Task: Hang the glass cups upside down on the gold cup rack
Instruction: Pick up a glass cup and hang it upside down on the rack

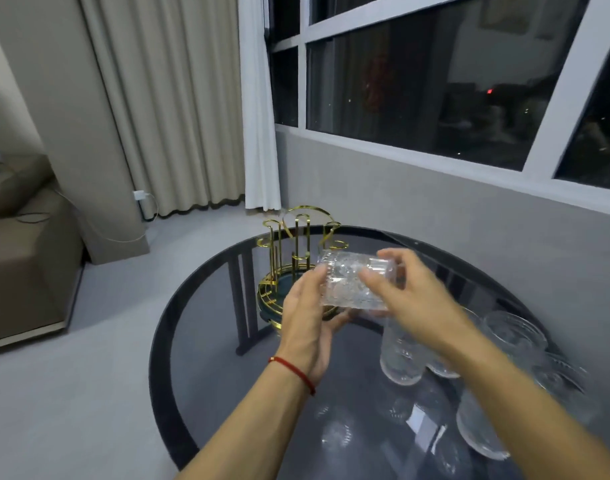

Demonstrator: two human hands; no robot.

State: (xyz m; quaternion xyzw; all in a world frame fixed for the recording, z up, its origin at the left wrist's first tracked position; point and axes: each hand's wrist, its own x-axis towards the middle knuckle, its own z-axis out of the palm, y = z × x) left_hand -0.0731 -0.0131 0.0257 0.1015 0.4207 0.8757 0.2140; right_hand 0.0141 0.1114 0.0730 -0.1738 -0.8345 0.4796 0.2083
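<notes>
A clear textured glass cup lies on its side in the air, held between both hands above the round dark glass table. My left hand grips its left end and underside. My right hand pinches its right end with fingers and thumb. Just behind the cup stands the gold cup rack, its pegs bare, on a round gold-rimmed base. Several more glass cups stand on the table at the right, partly hidden by my right forearm.
A window wall runs behind the table on the right. Curtains hang at the back left. A sofa stands at the far left with a charger cable on the floor nearby.
</notes>
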